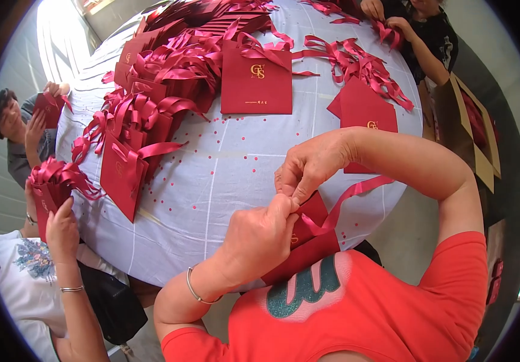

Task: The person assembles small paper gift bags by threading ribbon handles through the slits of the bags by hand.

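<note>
At the near table edge, a dark red paper gift bag (314,210) lies partly under my hands. My left hand (260,235), with a bangle on its wrist, is closed at the bag's edge, thumb and fingers pinched. Fingertip to fingertip with it, my right hand (317,163) pinches from above; whatever is between its fingers is too small to make out. A shiny red ribbon (353,192) runs from beside the left fingers, over the bag and off to the right. Beneath lies another red bag (308,259), close against my shirt.
Ribboned red bags (169,78) crowd the far left of the white-covered table (229,157), with small red dots scattered about. One bag (257,78) lies mid-table. Loose ribbons (362,66) and more bags (365,105) lie right. Three people work around it; a cardboard box (453,120) stands right.
</note>
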A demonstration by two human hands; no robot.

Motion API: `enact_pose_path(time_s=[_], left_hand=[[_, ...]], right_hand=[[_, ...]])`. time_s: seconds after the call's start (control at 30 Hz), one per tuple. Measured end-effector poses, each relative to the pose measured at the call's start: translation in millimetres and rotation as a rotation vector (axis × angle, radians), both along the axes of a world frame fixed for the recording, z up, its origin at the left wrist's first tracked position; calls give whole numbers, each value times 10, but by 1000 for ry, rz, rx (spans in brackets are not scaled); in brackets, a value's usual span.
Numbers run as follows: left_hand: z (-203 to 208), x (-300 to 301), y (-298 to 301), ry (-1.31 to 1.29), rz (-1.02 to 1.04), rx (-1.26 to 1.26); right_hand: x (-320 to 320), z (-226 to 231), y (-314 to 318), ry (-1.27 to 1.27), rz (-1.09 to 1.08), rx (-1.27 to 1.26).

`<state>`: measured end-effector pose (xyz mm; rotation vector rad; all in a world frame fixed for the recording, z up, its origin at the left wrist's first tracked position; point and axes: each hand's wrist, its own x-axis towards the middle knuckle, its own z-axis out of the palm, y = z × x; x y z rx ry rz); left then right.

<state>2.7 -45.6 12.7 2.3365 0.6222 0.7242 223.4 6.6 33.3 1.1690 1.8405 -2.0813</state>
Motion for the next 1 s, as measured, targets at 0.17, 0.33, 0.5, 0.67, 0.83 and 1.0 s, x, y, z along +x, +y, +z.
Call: enact_pose_path(time_s=[0.17,0.33,0.5,0.67,0.83,1.0], left_hand=[[10,0,-17,27,-17,57],[-7,13,49,-40,-43,18],[-41,-1,133,-95,-78,-200],[-40,42,172,-76,-56,-295],[-186,60,249,-39,6,-391],[-225,54,300,36,69,-436]], right_hand=[[-11,-3,-13,19,61,48],[-83,14,-93,-89,-136,-49],[-180,37,-114,-178,-429,168],[30,-126,55,-211,-608,405],[67,-245,-83,-194,-563,657],[68,44,-794,-187,-503,777]])
